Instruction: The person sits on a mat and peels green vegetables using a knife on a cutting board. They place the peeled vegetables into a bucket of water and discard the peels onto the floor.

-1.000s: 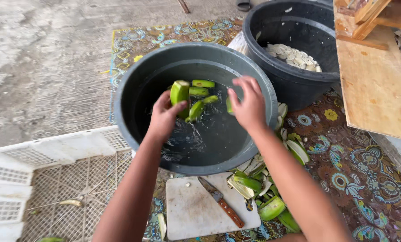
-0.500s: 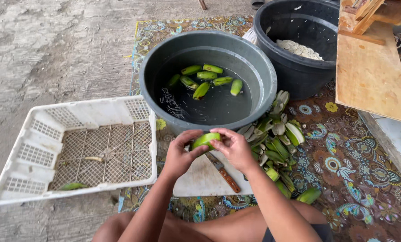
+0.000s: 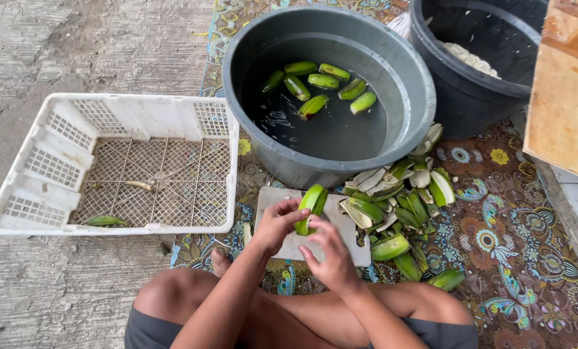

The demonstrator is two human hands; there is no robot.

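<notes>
My left hand (image 3: 277, 225) grips a green unripe banana (image 3: 311, 205) above a white cutting board (image 3: 353, 242). My right hand (image 3: 330, 256) touches the banana's lower end with its fingers. Behind the board stands a grey tub (image 3: 392, 68) of water with several green bananas (image 3: 323, 81) floating in it. A heap of green peels (image 3: 399, 207) lies to the right of the board. The knife seen earlier is hidden under my hands.
A white plastic crate (image 3: 117, 116) sits on the concrete at left, holding a small green scrap (image 3: 106, 221). A black tub (image 3: 450, 84) with pale contents stands at back right, beside a wooden board (image 3: 564, 110). A patterned mat (image 3: 515, 258) covers the ground under me.
My hands left the water tub and came back over the cutting board with one green banana. The banana now stands more upright between both hands.
</notes>
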